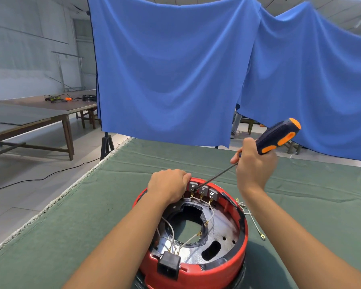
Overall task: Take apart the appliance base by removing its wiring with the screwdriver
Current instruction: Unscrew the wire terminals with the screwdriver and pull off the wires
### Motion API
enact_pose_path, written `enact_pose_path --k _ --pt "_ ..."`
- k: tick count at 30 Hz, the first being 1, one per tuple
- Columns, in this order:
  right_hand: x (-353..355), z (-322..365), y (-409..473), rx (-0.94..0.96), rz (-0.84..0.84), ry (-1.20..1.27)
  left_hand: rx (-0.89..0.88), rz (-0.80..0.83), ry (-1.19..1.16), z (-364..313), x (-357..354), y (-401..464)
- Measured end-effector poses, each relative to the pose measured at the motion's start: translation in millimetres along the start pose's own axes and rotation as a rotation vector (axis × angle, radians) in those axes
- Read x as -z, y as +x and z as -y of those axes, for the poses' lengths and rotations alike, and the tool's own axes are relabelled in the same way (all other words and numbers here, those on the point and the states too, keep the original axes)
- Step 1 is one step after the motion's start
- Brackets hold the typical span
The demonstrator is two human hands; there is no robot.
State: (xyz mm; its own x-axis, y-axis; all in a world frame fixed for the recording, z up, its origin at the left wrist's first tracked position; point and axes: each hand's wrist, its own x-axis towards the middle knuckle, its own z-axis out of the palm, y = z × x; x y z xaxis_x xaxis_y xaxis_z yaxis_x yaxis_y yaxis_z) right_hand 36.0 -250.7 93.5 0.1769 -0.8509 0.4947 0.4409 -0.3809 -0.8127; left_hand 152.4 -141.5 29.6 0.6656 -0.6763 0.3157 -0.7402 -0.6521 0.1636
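Two hands work over one red appliance base (193, 265), which sits upside down on the green-covered counter (92, 205), directly in front of the person and between both forearms.

Left side: the left hand (168, 185) rests on the far left rim of the base, fingers curled over the edge and gripping it, just beside the row of three dark terminal blocks (203, 190) mounted on the far inner wall.

Centre: inside the base a silver metal plate (221, 232) with a large central opening is exposed. White wiring (193, 238) with brass ring lugs runs from the terminal blocks across the plate to a black power socket (168, 265) fixed on the near rim.

Right side: the right hand (253, 163) is raised above and beyond the far right of the base, clear of it, fingers closed around the screwdriver (278, 135) at the lower end of its black-and-orange handle. The shaft slopes down and leftward; its tip meets the leftmost terminal block, close to the left hand's fingertips. Loose wires (251, 217) with ring lugs lie on the counter, just right of the base and under the right forearm.

Behind the counter hangs a blue cloth (175, 69); wooden tables (40, 113) stand far left.
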Motion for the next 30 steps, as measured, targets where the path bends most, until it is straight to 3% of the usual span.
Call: enact_pose_path --k 5,15,30 --pt "9.7 4.6 -22.2 0.085 0.074 0.068 -0.001 -0.009 0.004 0.7 -0.9 1.0" --pt "22.8 4.7 -34.9 0.073 0.113 0.123 0.016 0.001 0.01 0.5 -1.5 2.3" --pt "-32.3 -3.2 29.7 -0.119 0.043 -0.165 0.004 0.01 0.0 0.7 0.4 0.2"
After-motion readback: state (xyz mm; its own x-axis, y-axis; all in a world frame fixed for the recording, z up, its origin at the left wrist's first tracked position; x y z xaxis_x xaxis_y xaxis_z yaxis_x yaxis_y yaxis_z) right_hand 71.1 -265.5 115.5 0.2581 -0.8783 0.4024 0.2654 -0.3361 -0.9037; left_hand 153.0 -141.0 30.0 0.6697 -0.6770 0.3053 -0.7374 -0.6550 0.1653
